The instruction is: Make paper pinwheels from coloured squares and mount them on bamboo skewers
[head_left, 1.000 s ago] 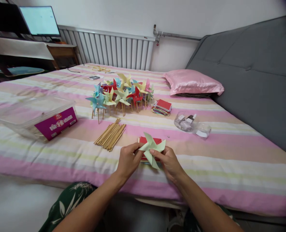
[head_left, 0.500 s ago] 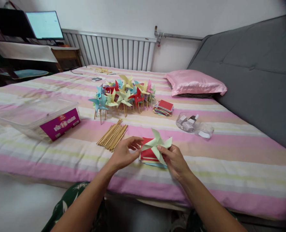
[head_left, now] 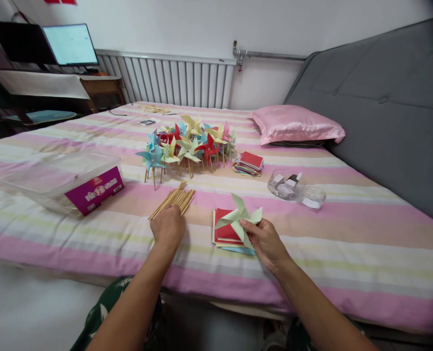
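Above the front part of the striped bed, the right hand pinches a pale green pinwheel over a red-topped stack of paper squares. The left hand lies curled on a bundle of sticks; whether it grips any, I cannot tell. Farther out stand the mounted pinwheels, another paper stack beside them, a clear box leftward and a small clear container rightward.

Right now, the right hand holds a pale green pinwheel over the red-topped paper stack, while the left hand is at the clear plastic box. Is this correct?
Not quite: the head view shows the left hand at the wooden sticks instead. The right hand does hold the pale green pinwheel over the red-topped paper stack.
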The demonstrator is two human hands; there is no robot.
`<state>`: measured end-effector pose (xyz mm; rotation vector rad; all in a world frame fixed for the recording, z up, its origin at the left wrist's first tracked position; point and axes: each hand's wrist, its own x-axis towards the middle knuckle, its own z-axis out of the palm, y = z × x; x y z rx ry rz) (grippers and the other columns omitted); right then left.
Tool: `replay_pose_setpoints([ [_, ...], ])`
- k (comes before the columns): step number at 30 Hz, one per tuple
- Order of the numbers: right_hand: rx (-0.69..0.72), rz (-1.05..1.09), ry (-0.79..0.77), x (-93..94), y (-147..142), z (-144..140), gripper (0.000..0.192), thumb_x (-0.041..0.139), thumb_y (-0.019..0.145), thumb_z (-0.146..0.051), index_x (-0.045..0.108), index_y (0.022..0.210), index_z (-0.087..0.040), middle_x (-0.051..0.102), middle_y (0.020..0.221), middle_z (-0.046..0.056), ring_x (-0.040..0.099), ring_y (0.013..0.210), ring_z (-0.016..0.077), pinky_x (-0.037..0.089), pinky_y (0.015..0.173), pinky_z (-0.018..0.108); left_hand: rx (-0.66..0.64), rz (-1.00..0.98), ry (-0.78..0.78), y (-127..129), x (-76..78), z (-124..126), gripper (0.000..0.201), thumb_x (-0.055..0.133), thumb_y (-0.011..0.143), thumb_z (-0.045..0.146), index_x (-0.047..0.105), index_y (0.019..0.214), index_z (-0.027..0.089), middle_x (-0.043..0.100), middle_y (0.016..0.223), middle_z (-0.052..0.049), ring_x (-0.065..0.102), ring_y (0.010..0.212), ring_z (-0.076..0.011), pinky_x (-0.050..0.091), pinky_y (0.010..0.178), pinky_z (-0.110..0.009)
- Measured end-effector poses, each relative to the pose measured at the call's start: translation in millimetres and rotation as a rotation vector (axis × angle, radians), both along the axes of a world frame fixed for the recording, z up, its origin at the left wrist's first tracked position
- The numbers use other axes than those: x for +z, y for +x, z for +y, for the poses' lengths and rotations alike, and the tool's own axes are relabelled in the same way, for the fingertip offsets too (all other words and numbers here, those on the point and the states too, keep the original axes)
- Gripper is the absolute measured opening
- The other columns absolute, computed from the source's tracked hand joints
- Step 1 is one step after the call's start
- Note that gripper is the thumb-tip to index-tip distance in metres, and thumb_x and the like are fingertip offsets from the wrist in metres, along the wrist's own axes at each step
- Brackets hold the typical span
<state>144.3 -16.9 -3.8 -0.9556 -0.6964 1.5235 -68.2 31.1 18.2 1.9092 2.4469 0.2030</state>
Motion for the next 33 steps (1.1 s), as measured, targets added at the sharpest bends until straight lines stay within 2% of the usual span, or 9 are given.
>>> replay_pose_setpoints([
  [8, -0.004, -0.006, 0.017, -2.6, 1, 1, 0.021, 0.078, 0.063, -0.027, 0.069, 0.077, -0.015, 0.071, 0.073, 0.004, 0.064, 0.065, 0.018, 0.051, 0.066, 0.03, -0.003, 0.029, 0.015, -4, -0.2, 0, 0.025, 0.047, 0.079, 0.031, 0.067, 0.085, 0.017, 0.069, 0.09, -0.015, 0.065, 0.081, -0.0319, 0.043, 0.061, -0.036],
  [14, 0.003, -0.012, 0.014, -2.0, 1, 1, 0.023, 0.078, 0.063, -0.028, 0.069, 0.079, -0.014, 0.072, 0.075, 0.005, 0.065, 0.067, 0.0193, 0.052, 0.067, 0.032, 0.019, 0.011, 0.003, -3, -1.2, 2, 0.024, 0.047, 0.078, 0.025, 0.069, 0.082, 0.019, 0.071, 0.084, -0.015, 0.065, 0.077, -0.0295, 0.043, 0.061, -0.035],
  [20, 0.008, -0.005, 0.02, -1.8, 0, 1, 0.024, 0.079, 0.062, -0.029, 0.07, 0.079, -0.014, 0.072, 0.074, 0.005, 0.065, 0.065, 0.0189, 0.051, 0.067, 0.032, -0.008, -0.05, 0.077, -3, 3.6, -2, 0.024, 0.047, 0.078, 0.028, 0.07, 0.081, 0.02, 0.07, 0.081, -0.013, 0.064, 0.076, -0.0299, 0.043, 0.06, -0.035],
  [23, 0.018, 0.0, 0.03, -0.3, 0, 0, 0.022, 0.078, 0.063, -0.029, 0.07, 0.078, -0.015, 0.072, 0.074, 0.004, 0.065, 0.065, 0.018, 0.051, 0.067, 0.031, -0.098, -0.22, 0.184, -5, -0.3, 0, 0.02, 0.052, 0.076, 0.03, 0.069, 0.081, 0.022, 0.07, 0.076, -0.007, 0.064, 0.075, -0.0251, 0.043, 0.059, -0.031],
  [27, 0.017, -0.015, 0.078, 3.3, 0, -1, 0.02, 0.079, 0.062, -0.029, 0.07, 0.076, -0.017, 0.071, 0.071, 0.002, 0.064, 0.063, 0.0166, 0.05, 0.065, 0.03, -0.357, -0.564, 0.322, -4, -7.9, 3, 0.018, 0.058, 0.074, 0.033, 0.069, 0.077, 0.019, 0.069, 0.07, -0.003, 0.059, 0.064, -0.0165, 0.044, 0.058, -0.025],
  [30, 0.013, -0.056, 0.147, 3.5, 3, -1, 0.02, 0.078, 0.063, -0.029, 0.071, 0.079, -0.018, 0.071, 0.075, 0.002, 0.064, 0.067, 0.017, 0.05, 0.068, 0.03, -0.499, -0.783, 0.297, 3, -7.7, 0, 0.018, 0.059, 0.075, 0.033, 0.067, 0.074, 0.017, 0.069, 0.072, -0.004, 0.058, 0.061, -0.0141, 0.044, 0.057, -0.024],
  [33, -0.02, -0.137, 0.224, 1.7, 5, 0, 0.02, 0.077, 0.064, -0.029, 0.071, 0.08, -0.019, 0.071, 0.078, 0.002, 0.063, 0.071, 0.0187, 0.05, 0.07, 0.032, -0.605, -0.896, 0.225, 10, -3.9, -7, 0.018, 0.059, 0.076, 0.032, 0.066, 0.074, 0.015, 0.069, 0.072, -0.004, 0.059, 0.065, -0.0143, 0.046, 0.06, -0.024],
])
